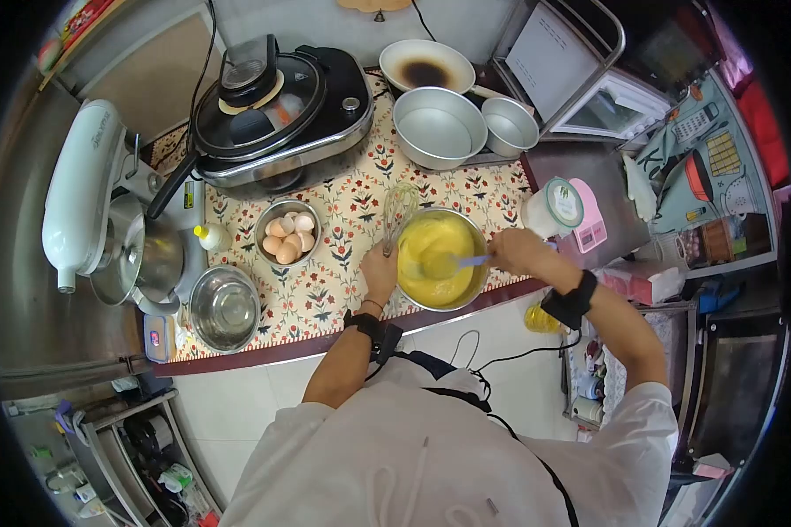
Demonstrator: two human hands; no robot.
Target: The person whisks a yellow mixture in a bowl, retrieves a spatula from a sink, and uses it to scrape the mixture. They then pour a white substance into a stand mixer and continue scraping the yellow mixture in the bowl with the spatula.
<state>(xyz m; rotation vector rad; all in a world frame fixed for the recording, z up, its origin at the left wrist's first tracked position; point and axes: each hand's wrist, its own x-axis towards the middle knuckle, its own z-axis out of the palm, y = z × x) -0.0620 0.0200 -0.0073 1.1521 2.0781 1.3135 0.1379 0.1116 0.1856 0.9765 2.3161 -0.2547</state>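
Note:
My right hand [514, 253] is closed round the lavender handle of a spatula [473, 261], whose blade lies in thick yellow batter [432, 241]. The batter fills much of a metal mixing bowl [479, 279] near the counter's front edge. At the bowl's left rim, my left hand [380, 274] is closed on the handle of a wire whisk [401, 207], its wires pointing away from me beside the bowl. To the left stands a small metal bowl [261, 230] of brown eggshells.
An empty metal bowl [224, 307] and a stand mixer [83, 189] are at the left. Behind are an electric pan [277, 162], round cake tins [439, 127] and a frying pan [453, 54]. A lidded tub [554, 209] and pink scale [591, 230] sit right.

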